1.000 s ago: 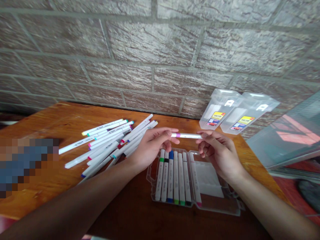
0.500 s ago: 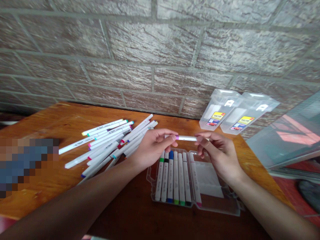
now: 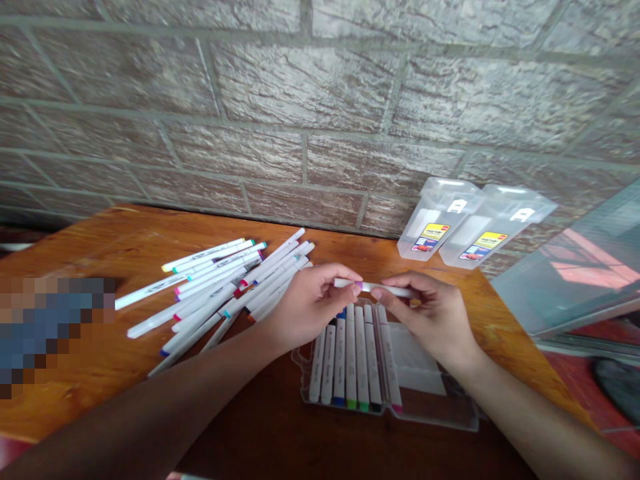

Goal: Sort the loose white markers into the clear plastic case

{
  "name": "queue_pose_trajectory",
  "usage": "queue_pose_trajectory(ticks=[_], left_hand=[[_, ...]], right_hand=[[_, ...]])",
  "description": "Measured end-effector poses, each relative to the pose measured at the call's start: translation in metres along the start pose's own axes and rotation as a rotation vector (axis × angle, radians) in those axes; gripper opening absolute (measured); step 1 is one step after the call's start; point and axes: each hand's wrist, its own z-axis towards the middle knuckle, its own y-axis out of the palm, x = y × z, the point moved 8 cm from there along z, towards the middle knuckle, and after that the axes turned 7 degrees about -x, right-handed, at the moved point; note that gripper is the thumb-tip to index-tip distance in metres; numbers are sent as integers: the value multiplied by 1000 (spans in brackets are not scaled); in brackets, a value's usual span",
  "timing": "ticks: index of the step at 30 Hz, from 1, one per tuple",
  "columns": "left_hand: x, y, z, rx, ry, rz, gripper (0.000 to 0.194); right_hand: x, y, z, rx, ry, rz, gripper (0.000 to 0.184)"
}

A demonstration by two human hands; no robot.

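Observation:
A white marker (image 3: 369,287) with a purple band lies level between my two hands, above the open case. My left hand (image 3: 313,300) pinches its banded left end between thumb and fingers. Closed on the right part of the barrel is my right hand (image 3: 435,307). Below them a clear plastic case (image 3: 433,423) lies open on the table. White markers (image 3: 351,360) with coloured ends stand side by side in its left half, and one more lies just right of the hinge. A white sheet (image 3: 417,360) shows in the right half.
On the wooden table (image 3: 100,247), a loose pile of white markers (image 3: 225,287) spreads to the left of my left hand. Two clear upright cases (image 3: 425,227) with yellow and blue labels stand at the back right, near the stone-like wall (image 3: 310,100).
The marker has dropped slightly and moved closer to level in my hands. My right hand has shifted left along the barrel, nearer to my left hand.

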Motion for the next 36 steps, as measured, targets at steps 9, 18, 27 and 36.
queue_pose_trajectory(ticks=[9, 18, 27, 36], left_hand=[[10, 7, -3, -50, 43, 138, 25], [14, 11, -6, -87, 42, 182, 30], [14, 9, -5, -70, 55, 190, 26], [8, 5, -3, -40, 39, 66, 26]], right_hand=[[-4, 7, -2, -62, -46, -90, 23], [-4, 6, -2, -55, -42, -119, 24], [-5, 8, -2, -99, -32, -96, 24], [-11, 11, -1, -119, -42, -98, 22]])
